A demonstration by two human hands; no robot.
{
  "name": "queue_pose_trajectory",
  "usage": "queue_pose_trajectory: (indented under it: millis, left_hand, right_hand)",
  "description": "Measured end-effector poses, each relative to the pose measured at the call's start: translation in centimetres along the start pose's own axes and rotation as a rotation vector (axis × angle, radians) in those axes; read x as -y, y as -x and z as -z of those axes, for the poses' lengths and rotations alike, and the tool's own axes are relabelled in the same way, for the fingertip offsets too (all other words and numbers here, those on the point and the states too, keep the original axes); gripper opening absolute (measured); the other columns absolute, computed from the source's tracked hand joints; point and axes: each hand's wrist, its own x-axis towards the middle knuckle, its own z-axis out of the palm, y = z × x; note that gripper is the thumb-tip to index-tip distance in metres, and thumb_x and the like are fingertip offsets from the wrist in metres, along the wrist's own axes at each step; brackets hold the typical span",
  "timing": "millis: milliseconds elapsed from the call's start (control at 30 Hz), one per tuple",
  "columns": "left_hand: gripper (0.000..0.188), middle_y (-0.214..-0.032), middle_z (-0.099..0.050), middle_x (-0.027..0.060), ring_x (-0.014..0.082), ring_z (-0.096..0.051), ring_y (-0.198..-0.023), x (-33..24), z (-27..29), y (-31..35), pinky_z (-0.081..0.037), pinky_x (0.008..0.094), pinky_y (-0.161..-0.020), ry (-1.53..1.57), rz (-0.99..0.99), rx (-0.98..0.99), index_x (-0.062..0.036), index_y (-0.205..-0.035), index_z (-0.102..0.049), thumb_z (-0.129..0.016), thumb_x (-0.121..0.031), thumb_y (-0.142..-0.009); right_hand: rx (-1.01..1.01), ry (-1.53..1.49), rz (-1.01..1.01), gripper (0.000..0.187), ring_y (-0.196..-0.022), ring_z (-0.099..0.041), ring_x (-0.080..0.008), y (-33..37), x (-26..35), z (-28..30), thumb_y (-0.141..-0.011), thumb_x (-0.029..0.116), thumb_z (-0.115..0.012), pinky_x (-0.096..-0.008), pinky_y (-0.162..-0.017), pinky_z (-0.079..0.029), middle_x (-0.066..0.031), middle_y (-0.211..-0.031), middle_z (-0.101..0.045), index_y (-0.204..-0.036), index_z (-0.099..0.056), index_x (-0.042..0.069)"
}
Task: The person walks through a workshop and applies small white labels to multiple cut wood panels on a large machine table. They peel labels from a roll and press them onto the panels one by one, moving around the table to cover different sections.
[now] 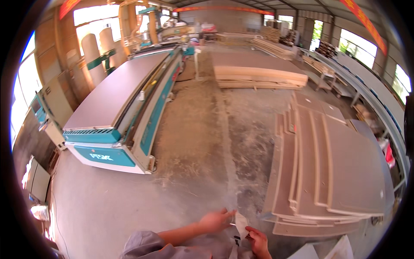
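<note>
Low in the view, in front of my body, a small white slip of paper (242, 226) is held up between my hands. My right hand (258, 242) is closed on its lower right edge, thumb and fingers pinching it. From the left, my left hand (215, 221) reaches across with its fingertips at the slip's upper left edge. Its fingers are smeared by motion, so whether they grip the paper does not show. Close to my right lies a stack of large brown panels (310, 155), their edges unevenly stepped.
A long teal and white panel-cutting machine (103, 156) stands on the left, a large brown sheet (120, 88) on its bed. Farther ahead is a thick board stack (258, 71). A metal rail (371, 93) runs along the right. Dust marks the concrete floor (189, 125).
</note>
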Motion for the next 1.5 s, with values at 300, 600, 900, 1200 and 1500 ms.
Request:
queue_pose_trajectory:
  millis: [300, 600, 900, 1200, 1500]
  left_hand:
    - [0.013, -0.103, -0.059, 0.011, 0.0291, -0.06, -0.099, 20.2, 8.8, -0.3, -0.052, 0.0409, -0.077, -0.183, 0.283, -0.693, -0.0134, -0.089, -0.07, -0.065, -0.018, -0.077]
    - [0.014, -0.084, -0.064, 0.0087, 0.0271, -0.062, -0.092, 34.9, 20.5, -0.7, -0.053, 0.039, -0.076, -0.126, 0.845, -0.701, -0.0106, -0.073, -0.07, -0.066, -0.024, -0.076]
    - [0.023, -0.08, -0.063, 0.0212, 0.0374, -0.062, -0.077, 51.0, 23.7, -7.2, -0.049, 0.0451, -0.067, 0.32, 0.914, -0.86, 0.0006, -0.074, -0.066, -0.065, -0.022, -0.076]
    - [0.025, -0.086, -0.066, 0.0192, 0.0356, -0.064, -0.084, 64.7, 44.3, -24.1, -0.05, 0.0438, -0.074, 0.479, 0.76, -0.973, -0.0037, -0.087, -0.072, -0.069, -0.028, -0.081]
    - [0.026, -0.09, -0.067, 0.0145, 0.0322, -0.065, -0.084, 75.8, 65.6, -44.6, -0.051, 0.0391, -0.074, 0.325, 0.599, -0.778, -0.003, -0.09, -0.071, -0.071, -0.028, -0.082]
  right_hand:
    - [0.349, 0.199, -0.096, 0.04, -0.103, -0.061, -0.0228, -21.9, 4.3, -20.1, -0.091, 0.011, -0.055, -0.0362, -0.09, -0.049, -0.0124, -0.114, -0.063, -0.127, -0.054, -0.004]
    - [0.944, 0.011, -0.1, 0.04, -0.11, -0.058, -0.0192, -38.0, 21.0, -45.7, -0.098, 0.016, -0.05, -0.0344, -0.094, -0.046, -0.0093, -0.123, -0.061, -0.135, -0.05, 0.003]
    - [1.992, -0.215, -0.366, 0.033, -0.094, -0.055, -0.0196, -36.4, 32.0, -69.4, -0.097, 0.025, -0.05, -0.0325, -0.078, -0.042, -0.0115, -0.107, -0.058, -0.113, -0.06, -0.002]
    - [2.142, -0.11, -0.323, 0.029, -0.089, -0.061, -0.0255, -57.9, 35.3, -81.2, -0.093, 0.018, -0.05, -0.0348, -0.074, -0.048, -0.0147, -0.099, -0.063, -0.112, -0.06, 0.0]
    - [1.941, 0.046, -0.05, 0.029, -0.085, -0.065, -0.0298, -79.3, 42.9, -83.9, -0.088, 0.013, -0.051, -0.0364, -0.072, -0.053, -0.0172, -0.093, -0.068, -0.113, -0.06, 0.001]
